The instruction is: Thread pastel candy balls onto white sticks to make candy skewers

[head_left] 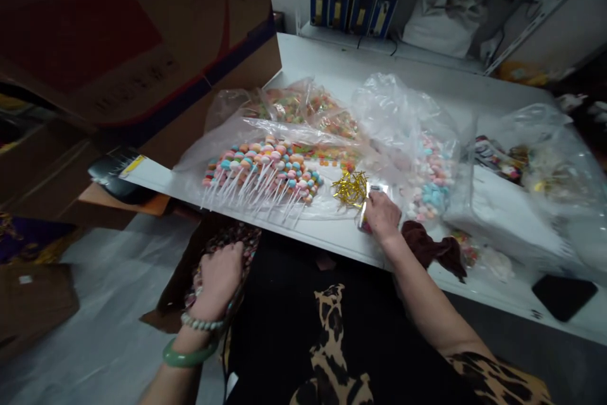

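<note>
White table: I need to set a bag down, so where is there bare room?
A bare strip runs along the white table's front edge, between the lollipop bag and the right hand. More lies behind the bags. The middle is crowded.

Left hand (218, 282) curled, right hand (383, 217) outstretched

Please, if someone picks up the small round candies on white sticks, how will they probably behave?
The lollipops are probably light for their size. Their thin white sticks look stiff but could snap under force. Because they lie loosely side by side on the clear plastic bag, they would likely slide or roll apart if pushed.
</note>
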A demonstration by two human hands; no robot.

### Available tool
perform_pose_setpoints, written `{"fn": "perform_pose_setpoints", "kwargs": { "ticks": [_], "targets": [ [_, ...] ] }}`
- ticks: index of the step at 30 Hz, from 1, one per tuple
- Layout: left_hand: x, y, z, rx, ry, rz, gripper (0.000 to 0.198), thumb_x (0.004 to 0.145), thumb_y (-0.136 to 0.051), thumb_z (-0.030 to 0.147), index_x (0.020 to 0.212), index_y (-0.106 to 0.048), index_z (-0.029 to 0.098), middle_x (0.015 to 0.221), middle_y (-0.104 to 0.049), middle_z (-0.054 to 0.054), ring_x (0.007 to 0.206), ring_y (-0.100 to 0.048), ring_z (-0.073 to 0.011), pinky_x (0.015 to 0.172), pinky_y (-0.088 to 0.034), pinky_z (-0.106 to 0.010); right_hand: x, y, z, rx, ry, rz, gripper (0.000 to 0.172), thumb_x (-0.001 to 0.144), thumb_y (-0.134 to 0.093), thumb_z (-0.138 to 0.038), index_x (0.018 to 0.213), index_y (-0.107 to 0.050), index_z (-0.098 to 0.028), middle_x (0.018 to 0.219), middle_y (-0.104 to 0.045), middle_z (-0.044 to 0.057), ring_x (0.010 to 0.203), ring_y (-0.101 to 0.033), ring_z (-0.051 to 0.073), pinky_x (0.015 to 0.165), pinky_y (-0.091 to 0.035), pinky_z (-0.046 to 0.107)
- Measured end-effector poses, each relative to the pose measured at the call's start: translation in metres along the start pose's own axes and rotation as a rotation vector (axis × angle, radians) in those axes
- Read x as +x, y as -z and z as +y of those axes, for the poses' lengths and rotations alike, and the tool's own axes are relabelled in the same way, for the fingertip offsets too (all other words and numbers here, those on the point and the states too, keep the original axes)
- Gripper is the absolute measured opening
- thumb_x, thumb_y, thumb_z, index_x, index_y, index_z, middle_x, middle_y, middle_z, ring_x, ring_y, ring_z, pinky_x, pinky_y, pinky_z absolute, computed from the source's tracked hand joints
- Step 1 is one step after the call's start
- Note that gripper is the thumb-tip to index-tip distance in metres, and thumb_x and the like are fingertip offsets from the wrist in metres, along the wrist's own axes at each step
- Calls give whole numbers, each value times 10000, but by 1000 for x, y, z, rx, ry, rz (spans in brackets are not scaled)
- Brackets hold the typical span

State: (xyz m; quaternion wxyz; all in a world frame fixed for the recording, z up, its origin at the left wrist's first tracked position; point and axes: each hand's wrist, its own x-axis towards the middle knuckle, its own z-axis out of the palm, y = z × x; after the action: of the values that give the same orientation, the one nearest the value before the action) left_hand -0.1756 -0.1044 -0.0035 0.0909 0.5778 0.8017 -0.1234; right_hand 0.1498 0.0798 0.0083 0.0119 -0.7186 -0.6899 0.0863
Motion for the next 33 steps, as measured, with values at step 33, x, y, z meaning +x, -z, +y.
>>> {"fn": "perform_pose_setpoints", "kwargs": {
  "ticks": [33],
  "targets": [
    [44, 43, 158, -2170, 182, -134, 343, 556, -844, 385, 732, -695, 130, 702, -654, -26, 582, -559, -80, 556, -414, -203, -51, -16, -66, 1454, 106, -468, 314, 626, -722, -439, 642, -537, -186, 564, -481, -51, 514, -436, 93, 480, -366, 214]
  ]
}}
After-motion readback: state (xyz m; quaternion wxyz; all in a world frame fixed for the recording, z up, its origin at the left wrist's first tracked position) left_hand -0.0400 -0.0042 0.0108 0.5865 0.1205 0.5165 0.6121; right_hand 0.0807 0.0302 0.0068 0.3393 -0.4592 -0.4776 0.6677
